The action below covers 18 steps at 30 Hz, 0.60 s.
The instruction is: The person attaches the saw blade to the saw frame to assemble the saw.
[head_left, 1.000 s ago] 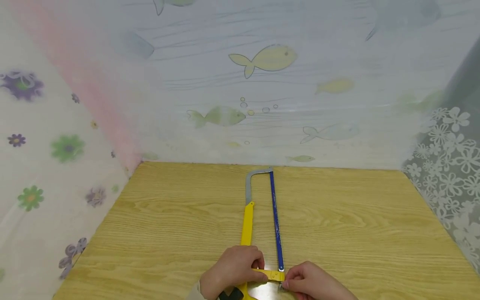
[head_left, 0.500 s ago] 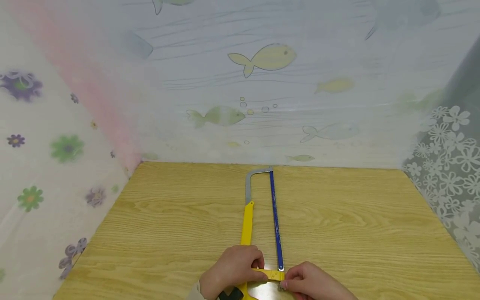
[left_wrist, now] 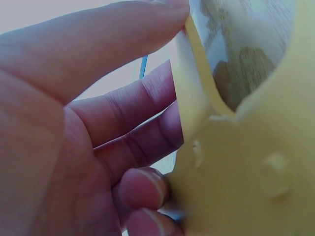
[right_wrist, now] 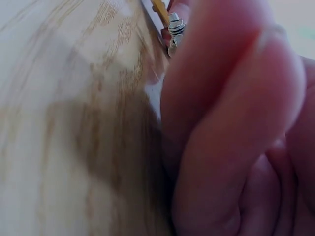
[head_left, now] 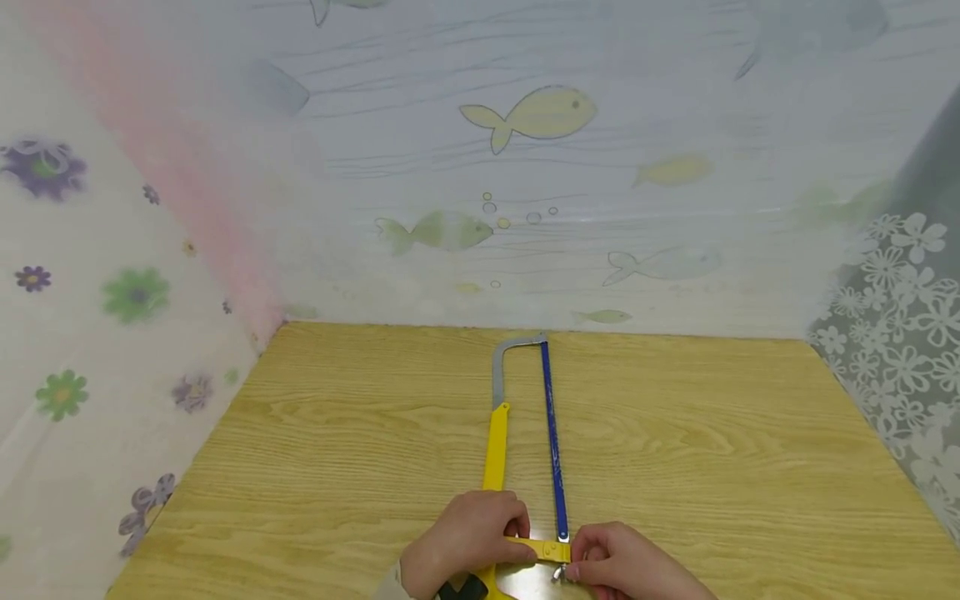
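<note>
A hacksaw lies on the table, with a yellow frame [head_left: 495, 450], a grey front bow [head_left: 498, 367] and a blue blade [head_left: 553, 442] running along its right side. My left hand [head_left: 472, 533] grips the yellow crosspiece at the near end; in the left wrist view its thumb and fingers [left_wrist: 133, 108] close around the yellow metal [left_wrist: 221, 167]. At the blade's near end, a silver wing nut [head_left: 558, 573] sticks out below the crosspiece. Thumb and forefinger of my right hand [head_left: 626, 562] pinch at this wing nut, which the fingers partly hide in the right wrist view.
The wood-grain table [head_left: 337, 433] stretches out on both sides of the saw. A wall sheet with fish prints [head_left: 551, 112] rises behind it. Flowered sheets hang at the left [head_left: 135, 296] and right [head_left: 907, 367]. The saw's tip reaches close to the back edge.
The silver wing nut has turned, and more of its wings now shows beside my right fingertips. Both hands and the hacksaw stay in nearly the same place.
</note>
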Each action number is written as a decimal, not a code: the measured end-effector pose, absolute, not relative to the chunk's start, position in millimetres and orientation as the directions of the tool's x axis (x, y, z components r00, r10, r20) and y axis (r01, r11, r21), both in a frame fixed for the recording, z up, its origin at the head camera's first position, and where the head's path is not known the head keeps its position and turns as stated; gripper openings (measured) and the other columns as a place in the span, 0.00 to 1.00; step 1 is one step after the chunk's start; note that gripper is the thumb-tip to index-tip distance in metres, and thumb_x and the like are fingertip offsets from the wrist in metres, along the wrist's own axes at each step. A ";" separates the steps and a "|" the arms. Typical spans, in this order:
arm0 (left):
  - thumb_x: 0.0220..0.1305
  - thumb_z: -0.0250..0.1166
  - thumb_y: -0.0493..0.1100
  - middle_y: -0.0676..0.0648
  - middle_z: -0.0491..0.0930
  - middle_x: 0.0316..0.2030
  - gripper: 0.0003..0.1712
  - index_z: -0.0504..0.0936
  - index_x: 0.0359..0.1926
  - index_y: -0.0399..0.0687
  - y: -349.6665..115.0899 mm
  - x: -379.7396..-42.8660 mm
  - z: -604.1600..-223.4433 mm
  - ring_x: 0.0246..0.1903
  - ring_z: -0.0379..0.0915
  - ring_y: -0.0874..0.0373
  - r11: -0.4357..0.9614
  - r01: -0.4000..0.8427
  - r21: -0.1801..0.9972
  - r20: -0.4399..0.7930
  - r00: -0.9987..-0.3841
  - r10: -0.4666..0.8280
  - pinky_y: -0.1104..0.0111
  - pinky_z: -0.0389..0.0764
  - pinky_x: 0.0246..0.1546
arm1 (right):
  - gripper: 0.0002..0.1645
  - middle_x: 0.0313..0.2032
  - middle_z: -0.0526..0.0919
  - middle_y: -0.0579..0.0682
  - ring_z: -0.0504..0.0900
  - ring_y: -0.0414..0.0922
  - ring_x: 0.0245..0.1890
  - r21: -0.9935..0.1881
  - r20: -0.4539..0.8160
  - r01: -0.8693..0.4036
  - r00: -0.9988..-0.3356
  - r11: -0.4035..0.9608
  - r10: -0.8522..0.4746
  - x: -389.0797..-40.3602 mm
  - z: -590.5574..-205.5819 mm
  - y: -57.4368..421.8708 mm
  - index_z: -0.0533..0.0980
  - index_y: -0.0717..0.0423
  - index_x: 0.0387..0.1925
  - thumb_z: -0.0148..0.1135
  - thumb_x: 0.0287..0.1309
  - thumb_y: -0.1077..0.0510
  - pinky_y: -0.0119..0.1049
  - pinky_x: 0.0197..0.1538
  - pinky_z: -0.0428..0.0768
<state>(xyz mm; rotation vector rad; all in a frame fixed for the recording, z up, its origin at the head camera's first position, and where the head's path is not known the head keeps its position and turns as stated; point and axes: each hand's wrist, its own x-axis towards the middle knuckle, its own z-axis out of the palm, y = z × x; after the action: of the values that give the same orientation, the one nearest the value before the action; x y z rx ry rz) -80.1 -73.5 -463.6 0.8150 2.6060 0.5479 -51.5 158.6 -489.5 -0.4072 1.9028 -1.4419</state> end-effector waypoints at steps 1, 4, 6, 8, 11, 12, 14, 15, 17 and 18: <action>0.47 0.64 0.62 0.63 0.64 0.19 0.13 0.74 0.23 0.63 -73.4 -80.0 -463.5 0.18 0.59 0.68 0.759 0.462 0.459 -0.216 -0.771 0.599 0.74 0.61 0.20 | 0.14 0.13 0.71 0.44 0.63 0.36 0.10 -0.931 -0.342 0.164 -0.703 0.326 -0.623 -51.2 -489.7 158.5 0.73 0.58 0.26 0.61 0.52 0.50 0.27 0.13 0.59; 0.47 0.64 0.62 0.63 0.64 0.19 0.13 0.74 0.23 0.63 -73.2 -79.6 -463.1 0.18 0.59 0.68 0.759 0.458 0.463 -0.220 -0.770 0.599 0.74 0.61 0.20 | 0.14 0.12 0.71 0.43 0.63 0.35 0.10 -0.927 -0.347 0.161 -0.710 0.339 -0.613 -50.0 -490.1 158.4 0.74 0.57 0.25 0.60 0.52 0.50 0.27 0.12 0.59; 0.47 0.64 0.62 0.63 0.64 0.19 0.13 0.74 0.23 0.63 -73.1 -79.3 -462.6 0.18 0.59 0.68 0.759 0.455 0.466 -0.223 -0.769 0.599 0.74 0.61 0.20 | 0.13 0.12 0.71 0.43 0.63 0.35 0.09 -0.924 -0.349 0.153 -0.712 0.350 -0.609 -49.5 -489.7 158.4 0.75 0.56 0.24 0.60 0.52 0.49 0.26 0.12 0.59; 0.47 0.64 0.62 0.63 0.64 0.19 0.13 0.74 0.23 0.63 -73.0 -79.0 -462.2 0.18 0.59 0.68 0.759 0.453 0.467 -0.227 -0.768 0.598 0.74 0.61 0.20 | 0.13 0.12 0.71 0.42 0.63 0.34 0.09 -0.921 -0.350 0.145 -0.716 0.362 -0.604 -49.0 -489.1 158.3 0.76 0.55 0.24 0.60 0.52 0.49 0.26 0.12 0.59; 0.47 0.64 0.62 0.63 0.64 0.19 0.13 0.74 0.23 0.63 -72.8 -78.9 -462.0 0.18 0.59 0.68 0.760 0.456 0.462 -0.224 -0.770 0.598 0.74 0.61 0.21 | 0.14 0.12 0.71 0.43 0.62 0.35 0.09 -0.920 -0.355 0.153 -0.716 0.361 -0.601 -48.6 -488.3 158.2 0.76 0.56 0.24 0.59 0.53 0.49 0.26 0.13 0.59; 0.47 0.64 0.62 0.63 0.64 0.19 0.13 0.74 0.23 0.63 -72.8 -79.0 -462.1 0.18 0.59 0.68 0.761 0.457 0.460 -0.222 -0.771 0.597 0.74 0.61 0.21 | 0.14 0.12 0.71 0.43 0.63 0.35 0.09 -0.920 -0.357 0.157 -0.716 0.360 -0.600 -48.5 -488.0 158.1 0.76 0.56 0.24 0.59 0.53 0.49 0.26 0.12 0.60; 0.47 0.64 0.62 0.63 0.64 0.19 0.13 0.74 0.23 0.63 -73.0 -79.1 -462.0 0.18 0.59 0.68 0.762 0.460 0.456 -0.217 -0.773 0.597 0.74 0.61 0.21 | 0.15 0.12 0.71 0.44 0.63 0.35 0.09 -0.919 -0.363 0.166 -0.714 0.359 -0.599 -48.5 -487.8 157.9 0.76 0.56 0.23 0.58 0.54 0.48 0.27 0.13 0.60; 0.47 0.64 0.62 0.63 0.64 0.19 0.13 0.74 0.23 0.64 -73.2 -79.1 -462.0 0.18 0.59 0.68 0.762 0.461 0.455 -0.215 -0.773 0.597 0.74 0.62 0.21 | 0.16 0.12 0.71 0.44 0.63 0.36 0.09 -0.918 -0.365 0.167 -0.712 0.361 -0.599 -48.6 -487.9 157.9 0.76 0.56 0.23 0.57 0.54 0.48 0.27 0.13 0.60; 0.47 0.64 0.62 0.63 0.64 0.19 0.13 0.74 0.23 0.64 -73.5 -79.1 -462.1 0.18 0.59 0.68 0.760 0.461 0.458 -0.213 -0.773 0.597 0.74 0.62 0.21 | 0.17 0.12 0.71 0.44 0.64 0.36 0.09 -0.916 -0.366 0.162 -0.710 0.366 -0.602 -48.7 -488.0 157.3 0.76 0.56 0.23 0.56 0.55 0.47 0.28 0.13 0.61; 0.47 0.64 0.62 0.63 0.64 0.19 0.13 0.74 0.23 0.64 -73.7 -79.1 -462.2 0.18 0.59 0.68 0.759 0.462 0.459 -0.211 -0.773 0.598 0.74 0.62 0.21 | 0.17 0.12 0.71 0.44 0.64 0.36 0.09 -0.915 -0.368 0.160 -0.709 0.370 -0.602 -48.8 -487.9 157.0 0.76 0.56 0.22 0.56 0.55 0.47 0.28 0.13 0.61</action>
<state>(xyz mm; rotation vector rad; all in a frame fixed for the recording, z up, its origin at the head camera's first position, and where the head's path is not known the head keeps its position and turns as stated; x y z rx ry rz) -79.1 -73.7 -462.2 0.8153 2.6102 0.5505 -48.8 157.0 -487.9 -0.3817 1.9389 -1.4008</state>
